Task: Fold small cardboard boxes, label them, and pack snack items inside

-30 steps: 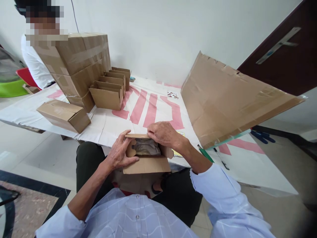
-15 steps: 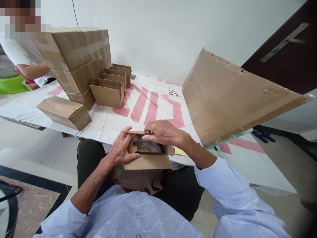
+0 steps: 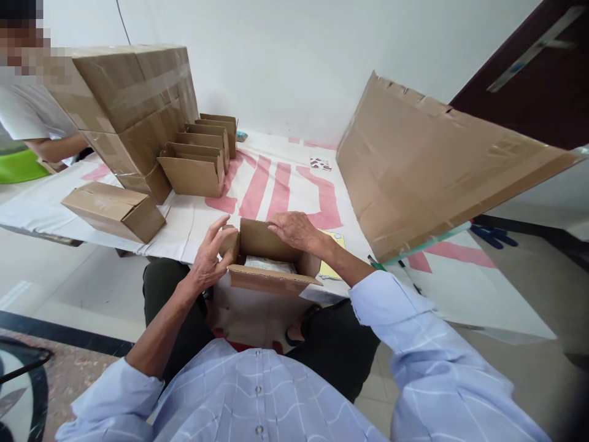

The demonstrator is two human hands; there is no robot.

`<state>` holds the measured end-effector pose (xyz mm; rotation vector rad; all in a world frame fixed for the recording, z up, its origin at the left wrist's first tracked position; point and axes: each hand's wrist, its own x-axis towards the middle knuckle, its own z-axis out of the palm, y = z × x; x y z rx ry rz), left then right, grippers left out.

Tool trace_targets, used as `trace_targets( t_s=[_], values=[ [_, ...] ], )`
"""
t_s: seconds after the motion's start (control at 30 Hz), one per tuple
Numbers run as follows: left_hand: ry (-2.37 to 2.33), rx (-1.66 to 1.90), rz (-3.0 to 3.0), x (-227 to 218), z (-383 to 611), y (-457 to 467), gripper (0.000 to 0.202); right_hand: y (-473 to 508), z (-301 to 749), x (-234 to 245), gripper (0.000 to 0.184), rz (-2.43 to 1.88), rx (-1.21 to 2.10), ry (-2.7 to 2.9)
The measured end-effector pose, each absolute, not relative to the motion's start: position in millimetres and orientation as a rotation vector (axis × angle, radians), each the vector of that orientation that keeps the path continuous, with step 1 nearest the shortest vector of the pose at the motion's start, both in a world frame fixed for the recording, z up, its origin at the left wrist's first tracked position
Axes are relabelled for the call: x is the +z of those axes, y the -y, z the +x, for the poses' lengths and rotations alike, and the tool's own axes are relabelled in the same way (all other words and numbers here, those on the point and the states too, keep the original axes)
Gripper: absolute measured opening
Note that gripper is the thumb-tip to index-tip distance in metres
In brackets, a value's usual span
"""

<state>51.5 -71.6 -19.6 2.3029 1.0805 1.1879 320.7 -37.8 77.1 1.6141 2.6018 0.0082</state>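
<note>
I hold a small open cardboard box (image 3: pixel 271 279) over my lap at the table's near edge. A pale wrapped packet (image 3: pixel 269 264) lies inside it. My left hand (image 3: pixel 209 258) grips the box's left end flap, fingers curled round it. My right hand (image 3: pixel 294 229) rests on the top edge of the raised far flap, fingers pressed on the cardboard.
A row of open small boxes (image 3: pixel 196 169) stands beside stacked taped cartons (image 3: pixel 133 104). One closed box (image 3: pixel 115 210) lies at the left. A large cardboard sheet (image 3: pixel 427 166) leans at the right. A yellow card (image 3: pixel 334 258) lies by my right wrist. Another person's arm (image 3: pixel 50 147) is at far left.
The box has tilted and its far flap has swung up to stand upright. My left hand moved from the box's side to its end flap; my right hand stayed on the flap's edge.
</note>
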Motion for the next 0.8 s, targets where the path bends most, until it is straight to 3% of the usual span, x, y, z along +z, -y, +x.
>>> trace_targets(
  t_s=[0.13,0.23,0.37,0.47,0.8],
  values=[
    [-0.978,1.012,2.566,-5.7,45.4,67.9,0.035,61.8,323.4,73.6,0.023,1.651,0.171,-2.846],
    [-0.963,0.804,2.64,1.5,37.6,68.1,0.03,95.3,323.6,69.0,0.026,1.575,0.111,-3.011],
    [-1.011,0.656,2.668,4.8,26.6,77.1,0.072,131.3,337.6,55.5,0.022,1.563,-0.113,-2.8],
    [-1.01,0.588,2.655,2.8,22.1,83.9,0.096,143.4,356.1,44.3,0.033,1.586,-0.165,-2.657],
    [-0.976,0.415,2.637,6.6,29.3,74.2,0.115,147.6,378.5,21.1,0.055,1.62,-0.307,-2.785]
  ],
)
